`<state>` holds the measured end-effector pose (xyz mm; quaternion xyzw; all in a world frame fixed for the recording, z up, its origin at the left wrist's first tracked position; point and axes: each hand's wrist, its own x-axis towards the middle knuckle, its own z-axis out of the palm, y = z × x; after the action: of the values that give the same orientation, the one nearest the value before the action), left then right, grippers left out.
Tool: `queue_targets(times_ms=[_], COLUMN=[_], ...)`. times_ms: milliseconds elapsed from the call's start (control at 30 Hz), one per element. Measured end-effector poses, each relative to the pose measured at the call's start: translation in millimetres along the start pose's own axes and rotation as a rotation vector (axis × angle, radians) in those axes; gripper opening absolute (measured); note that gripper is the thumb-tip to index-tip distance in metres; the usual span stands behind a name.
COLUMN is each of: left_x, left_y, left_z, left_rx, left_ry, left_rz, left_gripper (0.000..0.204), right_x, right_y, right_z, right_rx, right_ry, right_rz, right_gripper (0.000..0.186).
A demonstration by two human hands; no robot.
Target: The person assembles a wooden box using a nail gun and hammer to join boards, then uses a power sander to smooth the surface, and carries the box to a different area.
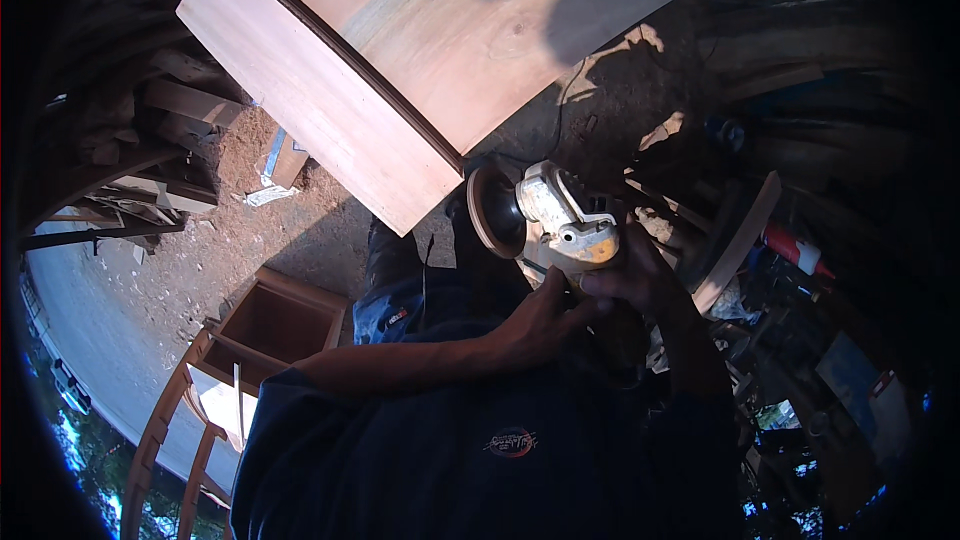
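Note:
An angle grinder point(570, 225) with a worn whitish and yellow head is held in front of my body. Its round brown sanding disc point(492, 212) faces left, close to the near corner of a wooden panel piece point(330, 90); I see a small gap between them. My left hand point(548, 315) closes on the near side of the grinder body, below the head. Higher on the right, my right hand point(640, 280) wraps the body, partly in shadow. The rear of the grinder is dark and hard to make out.
A broad wooden panel point(470, 40) lies beyond the narrower piece, split from it by a dark groove. Wooden frames point(290, 315) stand at lower left. Scrap wood point(190, 100) and sawdust lie at left. A curved plank point(738, 240) and a red-and-white container point(797, 250) are at right.

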<state>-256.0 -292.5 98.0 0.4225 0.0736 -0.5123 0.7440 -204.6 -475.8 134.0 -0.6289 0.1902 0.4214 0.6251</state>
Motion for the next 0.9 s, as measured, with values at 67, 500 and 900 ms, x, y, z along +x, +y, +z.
queue_targets(times_ms=[67,500,900], left_x=[0,-5,-9], left_y=[-2,16,-2], left_z=[0,6,-3], left_rx=[-0.018,0.044,0.242], left_ry=[0.01,0.038,0.147], left_rz=[-0.054,-0.111,-0.061], left_gripper=[0.069,0.055,0.054], right_x=[2,6,15], right_y=[-3,-3,13], right_z=[4,-9,-6], right_rx=[0.019,-0.088,-0.181], right_ry=[-0.001,-0.089,-0.033], right_rz=[-0.014,-0.031,-0.194], right_gripper=[0.094,0.1,0.093])
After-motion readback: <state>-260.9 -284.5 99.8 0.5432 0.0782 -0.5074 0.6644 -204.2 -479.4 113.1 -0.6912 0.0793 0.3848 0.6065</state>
